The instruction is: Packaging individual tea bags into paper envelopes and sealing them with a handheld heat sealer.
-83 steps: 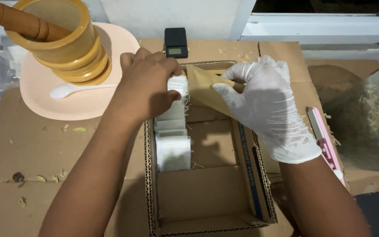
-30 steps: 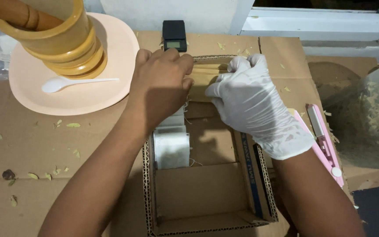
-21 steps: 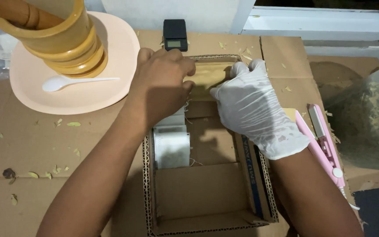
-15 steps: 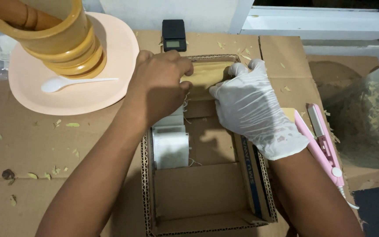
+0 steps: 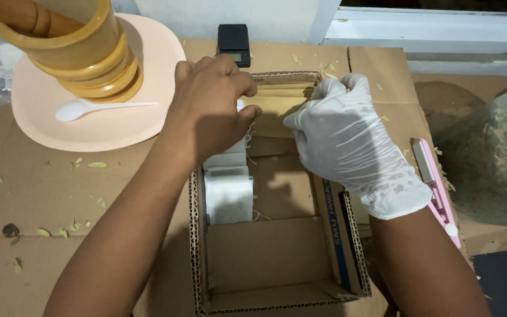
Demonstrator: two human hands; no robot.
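Both hands, bare left hand and gloved right hand, pinch a brown envelope over the cardboard box, with the plate, mortar and pink cutter alongside.

Bare left hand and gloved right hand reach forward, fingers curled, close together.

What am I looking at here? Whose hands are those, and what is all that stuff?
The camera sits on a person's head and looks down, so these are that person's own hands. The left hand is bare; the right hand wears a white glove. Both press on a tan paper packet at the far end of an open cardboard box. White packets lie inside it. To the left, a pink plate carries a wooden mortar and a white spoon. A pink tool lies to the right, and a small black device sits behind the box.
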